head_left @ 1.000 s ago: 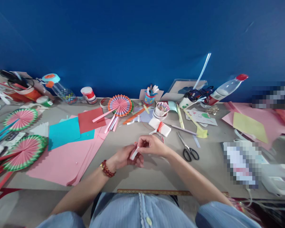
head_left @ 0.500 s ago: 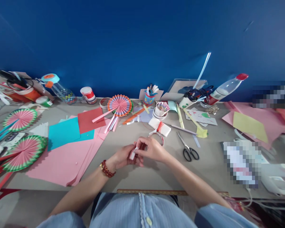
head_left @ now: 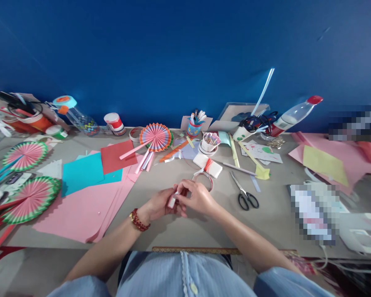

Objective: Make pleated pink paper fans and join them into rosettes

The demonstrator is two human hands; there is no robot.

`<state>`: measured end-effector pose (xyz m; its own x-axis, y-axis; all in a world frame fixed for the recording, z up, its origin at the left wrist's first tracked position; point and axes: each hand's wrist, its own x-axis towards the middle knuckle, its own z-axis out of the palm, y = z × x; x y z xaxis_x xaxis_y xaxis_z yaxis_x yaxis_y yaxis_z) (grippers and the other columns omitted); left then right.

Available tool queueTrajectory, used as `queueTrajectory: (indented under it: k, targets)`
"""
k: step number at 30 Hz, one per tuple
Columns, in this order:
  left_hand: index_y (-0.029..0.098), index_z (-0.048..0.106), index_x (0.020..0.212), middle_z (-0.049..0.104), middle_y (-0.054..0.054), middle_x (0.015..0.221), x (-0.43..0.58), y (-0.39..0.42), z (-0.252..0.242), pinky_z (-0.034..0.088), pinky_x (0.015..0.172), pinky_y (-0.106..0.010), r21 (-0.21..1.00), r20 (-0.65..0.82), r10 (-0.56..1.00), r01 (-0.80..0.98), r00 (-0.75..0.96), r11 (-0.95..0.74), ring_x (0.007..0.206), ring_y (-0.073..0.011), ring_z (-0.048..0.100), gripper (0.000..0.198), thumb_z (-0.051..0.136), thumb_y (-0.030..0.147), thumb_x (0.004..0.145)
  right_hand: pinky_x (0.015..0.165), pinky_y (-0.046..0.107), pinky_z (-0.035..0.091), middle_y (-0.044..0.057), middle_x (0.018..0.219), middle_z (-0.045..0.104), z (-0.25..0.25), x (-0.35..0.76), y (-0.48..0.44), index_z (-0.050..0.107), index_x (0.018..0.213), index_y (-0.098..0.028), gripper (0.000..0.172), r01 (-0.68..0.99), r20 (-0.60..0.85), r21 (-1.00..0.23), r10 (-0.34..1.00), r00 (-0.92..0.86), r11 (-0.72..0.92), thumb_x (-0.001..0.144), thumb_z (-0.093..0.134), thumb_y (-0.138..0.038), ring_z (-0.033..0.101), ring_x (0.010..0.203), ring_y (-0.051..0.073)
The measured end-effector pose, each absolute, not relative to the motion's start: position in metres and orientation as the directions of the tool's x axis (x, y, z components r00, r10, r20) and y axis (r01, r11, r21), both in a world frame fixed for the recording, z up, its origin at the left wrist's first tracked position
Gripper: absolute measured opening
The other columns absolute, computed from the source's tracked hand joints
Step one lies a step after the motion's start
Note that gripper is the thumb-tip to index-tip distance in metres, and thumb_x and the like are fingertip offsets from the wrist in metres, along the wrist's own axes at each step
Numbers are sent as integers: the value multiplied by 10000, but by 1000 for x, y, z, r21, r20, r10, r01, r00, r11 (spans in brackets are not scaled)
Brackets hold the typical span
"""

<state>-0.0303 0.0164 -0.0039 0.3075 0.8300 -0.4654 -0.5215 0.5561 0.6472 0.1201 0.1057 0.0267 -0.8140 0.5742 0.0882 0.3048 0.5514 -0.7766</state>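
A small pale pink-and-white piece, which looks like folded paper, sits between my two hands above the desk. My left hand holds it from the left with curled fingers. On its upper right side, the thumb and fingertips of my right hand pinch it. Just beyond my right hand lies a roll of tape. Behind the tape is a white card wound with orange-red thread. Scissors with black handles rest to the right. An orange and purple pleated paper fan lies farther back.
Pink paper sheets, blue paper and red paper lie to the left, beside green-edged fans. A pot of paper scraps, a pen cup and a bottle stand along the blue wall.
Both hands stay in nearly the same place around the small piece. The right fingertips have shifted very slightly on it.
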Motion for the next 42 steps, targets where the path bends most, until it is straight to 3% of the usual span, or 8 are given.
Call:
queueTrajectory:
  k: [7, 14, 23, 27, 31, 37, 42]
  targets:
    - [135, 683, 856, 732, -98, 735, -32, 15, -7, 512, 724, -323, 644, -452, 835, -533, 314, 549, 670, -231, 724, 449, 556, 565, 875, 642, 229, 399, -26, 734, 593, 24, 120, 102, 570, 785, -201, 128, 330, 112, -725, 576, -810, 605, 801, 682, -142, 564, 659, 126]
    - [155, 666, 906, 740, -88, 730, -31, 16, -9, 519, 751, -352, 621, -441, 836, -562, 327, 547, 668, -238, 726, 475, 559, 615, 857, 661, 248, 410, 20, 875, 608, 16, 122, 106, 583, 850, -200, 136, 292, 213, -667, 552, -806, 685, 847, 699, -272, 569, 751, 153]
    - [128, 678, 835, 686, -62, 634, -29, 15, -4, 514, 882, -456, 640, -395, 864, -581, 313, 503, 540, -184, 650, 487, 540, 592, 888, 595, 237, 386, -8, 844, 589, 19, 121, 104, 555, 833, -210, 187, 402, 100, -701, 639, -763, 590, 788, 729, -261, 534, 638, 119]
    - [136, 650, 880, 612, -3, 565, -27, 15, -5, 527, 862, -479, 662, -374, 881, -581, 291, 473, 449, -124, 544, 474, 509, 587, 910, 601, 231, 380, -19, 845, 592, 18, 120, 104, 550, 832, -211, 198, 404, 89, -711, 644, -760, 576, 768, 734, -245, 533, 637, 110]
    - [152, 591, 751, 518, 44, 549, -26, 14, -6, 539, 817, -448, 642, -357, 879, -601, 316, 476, 416, -84, 458, 487, 511, 608, 901, 620, 238, 393, -17, 849, 600, 18, 120, 104, 548, 837, -213, 197, 437, 63, -706, 665, -745, 557, 774, 724, -274, 545, 662, 118]
    - [156, 574, 732, 513, 47, 531, -22, 14, -4, 535, 817, -445, 660, -382, 879, -581, 286, 476, 400, -88, 457, 503, 502, 626, 896, 630, 250, 441, -13, 964, 633, 17, 123, 106, 497, 1150, -239, 500, 460, -35, -773, 695, -718, 436, 735, 762, -320, 576, 643, 116]
    - [162, 556, 714, 505, 50, 539, -22, 14, -5, 533, 821, -440, 665, -362, 880, -577, 306, 474, 396, -81, 450, 517, 495, 645, 888, 710, 275, 467, 18, 970, 657, 12, 123, 110, 555, 1128, -223, 377, 356, 23, -823, 651, -759, 444, 805, 709, -343, 613, 756, 155]
